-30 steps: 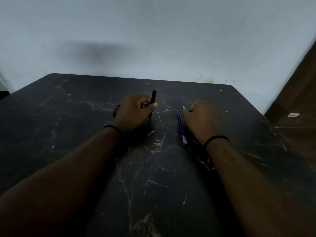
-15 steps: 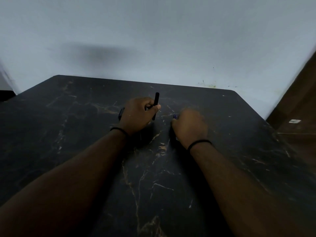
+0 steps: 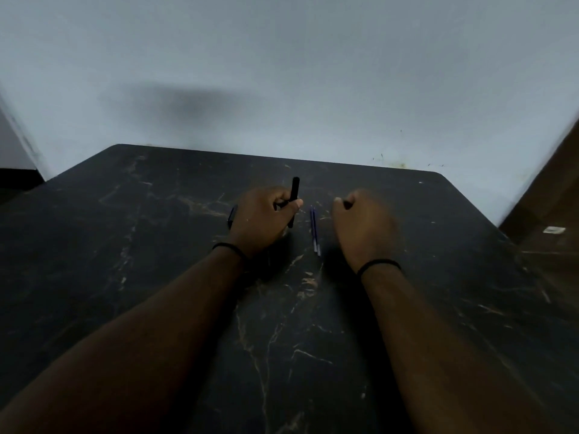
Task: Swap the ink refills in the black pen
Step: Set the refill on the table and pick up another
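Note:
My left hand [image 3: 263, 219] grips the black pen barrel [image 3: 294, 195], which stands nearly upright with its lower end close to the black marbled table [image 3: 156, 245]. Two thin blue refills [image 3: 315, 231] lie side by side on the table between my hands, touching neither. My right hand [image 3: 365, 228] hovers just right of them, slightly blurred, fingers curled into a loose fist with nothing visible in it. A short dark pen part [image 3: 232, 216] lies on the table behind my left hand, partly hidden by it.
A pale wall rises right behind the table's far edge. The table's right edge runs diagonally, with brown floor [image 3: 551, 220] beyond it. Both of my forearms stretch across the near half of the table.
My right hand held a refill, moved left over the one on the table, then pulled back to the right; two refills now lie together. My left hand kept the barrel.

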